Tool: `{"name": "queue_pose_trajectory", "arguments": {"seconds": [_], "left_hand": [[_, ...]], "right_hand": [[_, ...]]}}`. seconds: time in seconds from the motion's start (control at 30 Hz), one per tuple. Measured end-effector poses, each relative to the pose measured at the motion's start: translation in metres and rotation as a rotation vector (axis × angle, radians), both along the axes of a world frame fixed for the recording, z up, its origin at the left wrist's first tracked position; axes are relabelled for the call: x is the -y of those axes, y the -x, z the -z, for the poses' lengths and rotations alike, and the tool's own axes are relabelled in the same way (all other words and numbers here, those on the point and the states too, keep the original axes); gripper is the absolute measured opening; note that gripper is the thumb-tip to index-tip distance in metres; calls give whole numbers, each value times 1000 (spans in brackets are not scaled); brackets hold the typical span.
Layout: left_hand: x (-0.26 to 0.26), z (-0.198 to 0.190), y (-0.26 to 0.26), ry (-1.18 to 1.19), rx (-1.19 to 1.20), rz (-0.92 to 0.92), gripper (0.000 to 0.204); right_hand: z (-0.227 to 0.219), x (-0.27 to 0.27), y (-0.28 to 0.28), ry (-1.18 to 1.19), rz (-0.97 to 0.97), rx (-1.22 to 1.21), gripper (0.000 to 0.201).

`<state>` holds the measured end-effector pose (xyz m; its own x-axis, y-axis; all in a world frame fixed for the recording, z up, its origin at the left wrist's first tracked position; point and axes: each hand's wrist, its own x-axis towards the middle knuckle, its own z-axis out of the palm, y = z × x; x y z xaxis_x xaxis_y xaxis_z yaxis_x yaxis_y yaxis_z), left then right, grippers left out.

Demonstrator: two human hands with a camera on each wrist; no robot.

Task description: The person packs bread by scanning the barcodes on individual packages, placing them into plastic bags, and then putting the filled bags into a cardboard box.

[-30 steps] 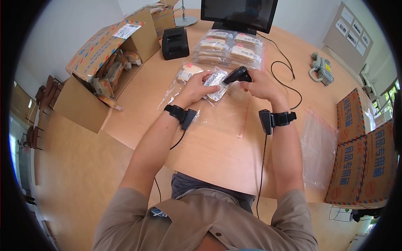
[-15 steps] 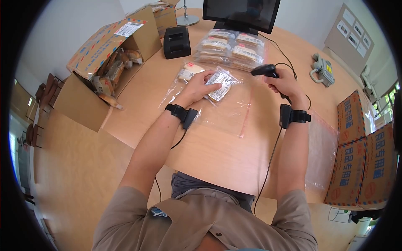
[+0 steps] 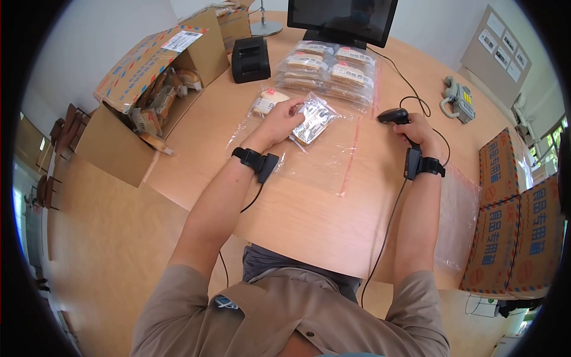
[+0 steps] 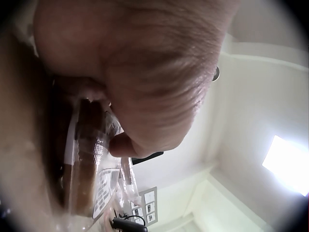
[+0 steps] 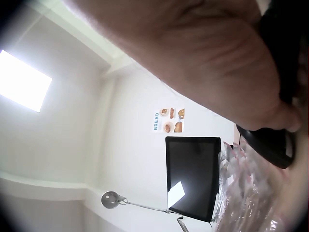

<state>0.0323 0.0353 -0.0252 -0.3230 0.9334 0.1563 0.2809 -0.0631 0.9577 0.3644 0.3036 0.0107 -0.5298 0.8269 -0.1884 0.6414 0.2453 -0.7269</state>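
Observation:
In the head view, my left hand (image 3: 278,126) grips the left edge of a clear-wrapped bread packet (image 3: 315,121), its printed white label facing up. The left wrist view shows the brown bread side (image 4: 83,186) under the wrapper, with the thumb against the label side. A second bread packet (image 3: 266,102) lies just behind that hand. Both packets overlap a large clear plastic bag (image 3: 315,172) with a red-edged mouth. Out to the right, my right hand (image 3: 420,132) holds a black barcode scanner (image 3: 392,115) by its handle, the head pointing left, apart from the packet.
Bagged bread packets (image 3: 327,68) are stacked before a monitor (image 3: 339,21). A black printer (image 3: 250,59) and an open carton (image 3: 148,71) of bread stand left. To the right are a telephone (image 3: 458,100), flat clear bags (image 3: 455,226) and printed cartons (image 3: 496,220). The scanner's cable (image 3: 437,128) trails behind.
My right hand has drawn the scanner away from the label, to the right and slightly nearer me. My left hand stays on the packet, which has tilted a little; the left thumb has shifted back.

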Motion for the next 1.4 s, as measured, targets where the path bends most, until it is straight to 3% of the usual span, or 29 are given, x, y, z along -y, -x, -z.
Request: {"name": "queue_pose_trajectory", "arguments": {"seconds": [0.17,0.23,0.27,0.33,0.47,0.53,0.57,0.63,0.67,0.73,0.77,0.83,0.97,1.03,1.07,1.13,1.17,1.23,1.27,1.33,1.4], "left_hand": [[0,-3,1,-34,-89,31,52],[2,-12,-4,-116,-24,53,52],[4,-18,-6,-115,-23,54,52],[8,-31,-10,-125,194,123,48],[14,-44,-10,-189,196,157,36],[11,-46,-11,-372,151,221,28],[12,-51,-15,-369,150,225,28],[13,-59,-24,-444,61,162,18],[13,-60,-28,-444,58,169,18],[15,-62,-37,-450,-60,158,17],[15,-60,-40,-453,-65,166,17],[12,-53,-42,-439,-43,192,23],[8,-47,-46,-407,7,240,26],[6,-44,-53,-334,369,113,21],[4,-36,-46,-334,372,121,21],[0,-26,-31,58,209,133,22],[1,-25,-36,57,210,138,22],[14,-26,-58,254,-549,183,33],[18,-36,-72,255,-548,182,33],[27,-51,-98,391,-839,166,48],[28,-39,-100,286,-891,140,52]], "right_hand": [[3,-4,-2,-50,-19,26,36],[-6,2,-6,-287,-44,158,43],[-14,8,-8,-286,-43,158,43],[-34,20,-12,-381,36,259,69],[-81,48,0,-492,87,88,72],[-89,58,15,-367,-81,-358,64],[-89,68,25,-366,-77,-360,64],[-86,89,47,114,-301,-589,53],[-83,96,55,110,-295,-594,53],[-72,104,70,365,-470,-549,56],[-67,108,75,359,-465,-555,56],[-60,113,82,600,-515,-643,57],[-61,108,77,584,-595,-615,55],[-63,99,71,493,-564,-624,58],[-65,95,66,489,-556,-624,58],[-69,86,55,364,-468,-567,54],[-68,80,51,361,-465,-567,54],[-62,69,42,341,-405,-609,47],[-64,67,37,341,-406,-608,47],[-68,68,29,249,-368,-659,36],[-70,58,20,223,-355,-650,33]]}}
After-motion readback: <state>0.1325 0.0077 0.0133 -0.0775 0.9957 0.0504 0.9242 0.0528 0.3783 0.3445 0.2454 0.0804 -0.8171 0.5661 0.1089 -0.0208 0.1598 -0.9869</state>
